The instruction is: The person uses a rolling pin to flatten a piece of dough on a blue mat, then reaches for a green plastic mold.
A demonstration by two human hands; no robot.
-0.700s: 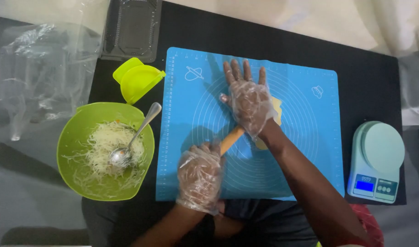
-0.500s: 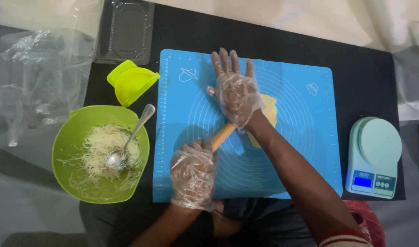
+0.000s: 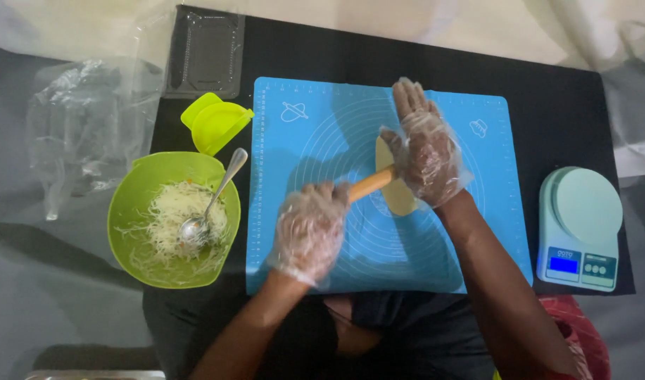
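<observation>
Both hands wear loose clear plastic gloves and work a wooden rolling pin point(image 3: 370, 184) across a piece of pale yellow dough point(image 3: 395, 184) on a blue silicone baking mat point(image 3: 301, 134). The left hand point(image 3: 310, 232) is curled shut around the near handle of the pin, knuckles up, close to the middle of the mat. The right hand point(image 3: 424, 149) lies flat and open, fingers stretched away from the person, its palm pressing down on the far part of the pin, which it hides. The dough sits right of the mat's centre, flattened, partly under the right hand and the pin, with its edges showing above and below the pin. The mat rests on a black desk point(image 3: 547, 98). To the left of the mat stands a green bowl point(image 3: 129, 211) of shredded whitish filling with a metal spoon point(image 3: 208, 207) leaning in it. Just above the bowl lies a lime-green folding dumpling press point(image 3: 215, 123), and beyond that a clear plastic container point(image 3: 204, 53). At the desk's right edge, well apart from the mat's working area, stands a pale green kitchen scale point(image 3: 581, 225) with a lit blue display.
</observation>
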